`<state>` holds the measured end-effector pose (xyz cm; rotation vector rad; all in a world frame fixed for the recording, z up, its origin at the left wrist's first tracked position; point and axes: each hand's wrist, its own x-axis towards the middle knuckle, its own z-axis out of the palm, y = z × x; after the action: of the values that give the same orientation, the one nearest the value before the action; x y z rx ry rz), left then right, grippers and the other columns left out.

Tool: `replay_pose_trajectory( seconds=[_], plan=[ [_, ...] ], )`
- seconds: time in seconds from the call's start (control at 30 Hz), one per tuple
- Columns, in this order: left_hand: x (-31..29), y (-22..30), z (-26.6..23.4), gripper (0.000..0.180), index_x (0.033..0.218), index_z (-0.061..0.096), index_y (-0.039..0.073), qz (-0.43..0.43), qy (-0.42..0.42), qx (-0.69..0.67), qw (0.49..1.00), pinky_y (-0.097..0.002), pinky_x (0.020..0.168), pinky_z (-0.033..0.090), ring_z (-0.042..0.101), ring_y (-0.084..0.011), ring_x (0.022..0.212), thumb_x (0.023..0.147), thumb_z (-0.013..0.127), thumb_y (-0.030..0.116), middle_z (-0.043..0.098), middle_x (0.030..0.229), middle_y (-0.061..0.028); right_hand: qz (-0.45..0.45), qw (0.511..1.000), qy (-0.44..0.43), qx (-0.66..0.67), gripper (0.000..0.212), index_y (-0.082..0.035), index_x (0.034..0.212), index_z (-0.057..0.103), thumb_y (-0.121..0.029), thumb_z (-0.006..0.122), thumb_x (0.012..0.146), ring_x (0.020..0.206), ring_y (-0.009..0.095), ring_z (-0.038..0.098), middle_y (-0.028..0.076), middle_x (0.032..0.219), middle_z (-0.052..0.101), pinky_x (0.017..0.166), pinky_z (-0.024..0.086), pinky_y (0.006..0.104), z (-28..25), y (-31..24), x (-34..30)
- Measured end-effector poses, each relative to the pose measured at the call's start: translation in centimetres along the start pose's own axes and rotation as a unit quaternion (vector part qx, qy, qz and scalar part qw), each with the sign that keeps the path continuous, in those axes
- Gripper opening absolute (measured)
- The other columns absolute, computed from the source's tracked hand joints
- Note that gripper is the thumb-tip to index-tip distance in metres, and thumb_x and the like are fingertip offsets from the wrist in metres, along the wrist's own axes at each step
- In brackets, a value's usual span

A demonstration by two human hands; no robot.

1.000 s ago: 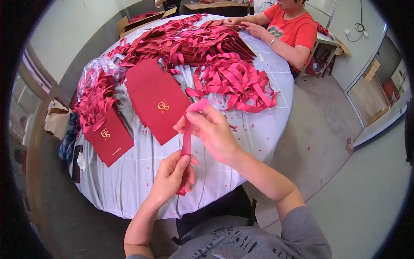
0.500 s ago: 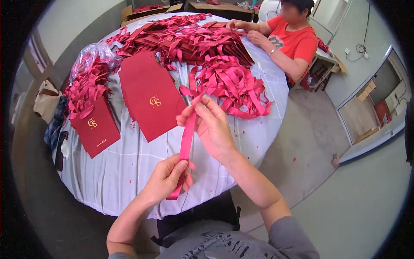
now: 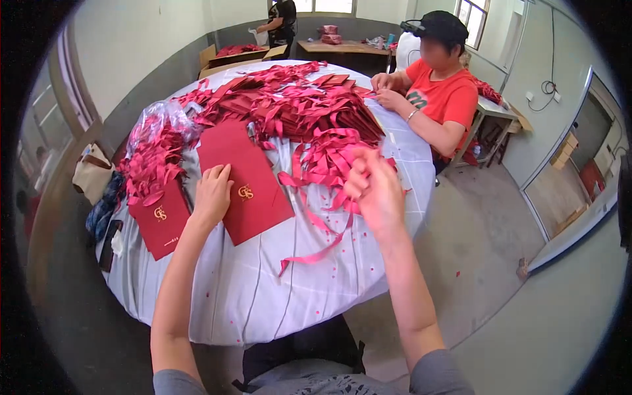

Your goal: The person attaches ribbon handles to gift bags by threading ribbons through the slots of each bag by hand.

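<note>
My left hand (image 3: 214,194) lies on the left side of a stack of dark red paper bags (image 3: 253,220) with a gold emblem, fingers stretched over the top one and no grip visible. Raised over the loose heap of pink ribbons (image 3: 326,155), my right hand (image 3: 376,191) has half-curled fingers standing apart, slightly smeared, with nothing visible in them. One pink ribbon (image 3: 319,255) trails from the heap toward the table's near side. Left of the stack are more red bags (image 3: 161,224) with bunched ribbons (image 3: 155,164) on them.
A large heap of red bags with ribbons (image 3: 303,108) covers the far part of the round, cloth-covered table (image 3: 263,303). A clear plastic bag (image 3: 161,122) lies at the left. Across the table sits a person in a red shirt (image 3: 447,99); another person (image 3: 283,26) stands farther back.
Both hands have let go of the pink ribbon, which now lies on the table. My left hand has moved up and left onto the bags; my right hand has moved right. The view has tilted up.
</note>
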<state>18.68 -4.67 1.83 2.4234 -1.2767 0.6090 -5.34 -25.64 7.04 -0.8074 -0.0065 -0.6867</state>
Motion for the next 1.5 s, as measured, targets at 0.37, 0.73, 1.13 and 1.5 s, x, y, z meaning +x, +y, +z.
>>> replay_pose_trajectory(
  seconds=[0.37,0.73,1.13,1.5],
  plan=[
    [-1.2,2.0,-0.8,0.020,0.093,0.061,0.001,0.020,0.103,-0.102,0.989,-0.0386,0.081,0.042,0.051,-0.0316,0.092,0.073,0.066,0.003,0.056,0.092,-0.0128,0.052,0.924,-0.140,-0.351,0.022,0.001,0.110,0.061,-0.011,0.052,0.093,0.059,0.007,0.054,0.003,0.078,0.054,0.053,0.045,0.0237,0.1,8.4,-6.5],
    [-5.2,9.9,-12.1,0.021,0.085,0.061,0.004,0.104,0.119,-0.146,0.977,-0.0340,0.074,0.039,0.048,-0.0246,0.082,0.067,0.066,-0.006,0.054,0.078,-0.0083,-0.340,0.824,-0.071,-0.448,0.014,-0.001,0.097,0.064,-0.002,0.061,0.083,0.076,0.017,0.060,0.008,0.089,0.056,0.062,0.047,0.0259,6.6,4.6,-6.8],
    [-8.8,8.4,-13.3,0.018,0.091,0.063,0.007,0.181,0.140,-0.011,0.973,-0.0437,0.087,0.033,0.050,-0.0231,0.091,0.073,0.065,0.006,0.063,0.090,-0.0038,-0.338,0.757,-0.133,-0.542,0.017,0.002,0.095,0.062,0.002,0.063,0.078,0.080,0.027,0.060,0.012,0.092,0.059,0.068,0.050,0.0345,8.8,7.5,-7.9],
    [-8.1,7.1,-12.9,0.022,0.088,0.063,0.009,0.175,0.163,-0.051,0.970,-0.0366,0.078,0.036,0.050,-0.0231,0.084,0.068,0.068,0.007,0.058,0.095,-0.0038,-0.306,0.764,-0.107,-0.558,0.015,0.001,0.094,0.062,0.004,0.061,0.080,0.080,0.027,0.060,0.013,0.088,0.058,0.069,0.049,0.0341,9.1,8.1,-7.0]
  ],
)
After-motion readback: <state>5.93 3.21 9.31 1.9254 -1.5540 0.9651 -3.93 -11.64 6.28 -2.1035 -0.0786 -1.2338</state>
